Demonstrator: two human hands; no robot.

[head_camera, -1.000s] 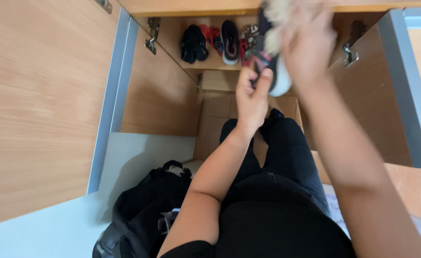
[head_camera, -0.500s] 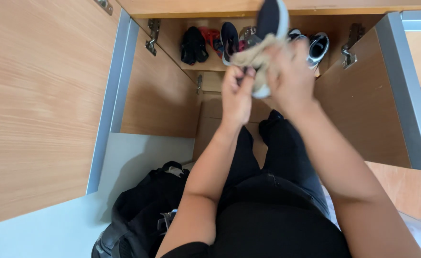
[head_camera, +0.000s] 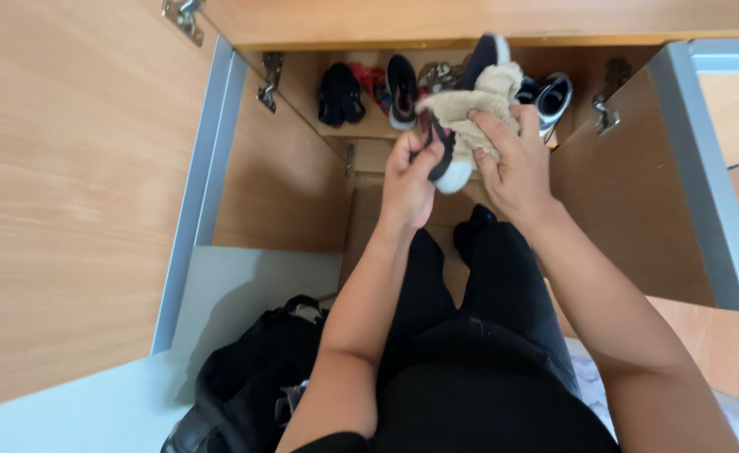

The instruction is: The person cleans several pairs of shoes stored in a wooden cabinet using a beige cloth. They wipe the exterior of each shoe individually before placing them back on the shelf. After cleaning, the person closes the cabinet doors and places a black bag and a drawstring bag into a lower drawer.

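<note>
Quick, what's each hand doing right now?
Left hand: closed, gripping the dark shoe.
Right hand: closed, pressing a beige fluffy cloth on it.

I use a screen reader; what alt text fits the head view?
Two bare hands hold a dark shoe: the left hand grips it, the right hand presses a beige cloth against it. Behind is an open wooden cabinet holding shoes; a black bag lies lower left.

Black shoe [head_camera: 462, 126] with white sole, beige fluffy cloth [head_camera: 474, 105], black bag [head_camera: 252, 386], light wood cabinet [head_camera: 76, 193].
</note>
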